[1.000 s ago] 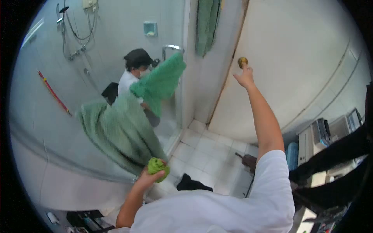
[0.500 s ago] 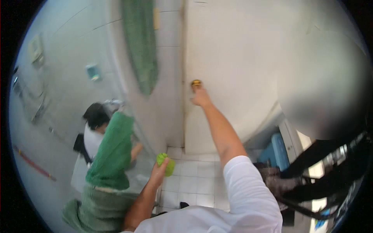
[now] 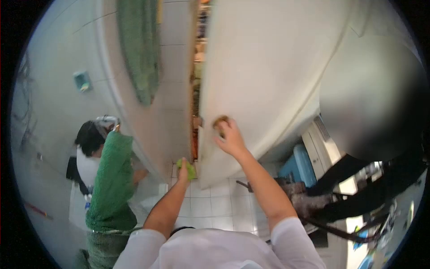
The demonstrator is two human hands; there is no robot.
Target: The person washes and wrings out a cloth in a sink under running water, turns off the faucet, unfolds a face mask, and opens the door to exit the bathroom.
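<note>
My right hand (image 3: 230, 138) is closed round the round brass knob (image 3: 219, 121) of a white door (image 3: 264, 76). The door stands slightly ajar, and a narrow gap on its left shows colourful items beyond. Lower and to the left, my left hand (image 3: 182, 172) holds a crumpled lime-green cloth (image 3: 190, 169) above the tiled floor. The cloth is partly hidden by the fingers.
Behind a glass panel at left, a person in a dark cap (image 3: 89, 138) bends beside green towels (image 3: 112, 184). Another green towel (image 3: 141, 54) hangs on the wall. At right are a blue bin (image 3: 300, 166), a cabinet (image 3: 313, 150) and hanging dark straps or cloth (image 3: 367, 188).
The door has gone from closed to slightly ajar, with my right hand still at the knob. My left hand has moved forward with the green cloth. The view has shifted right.
</note>
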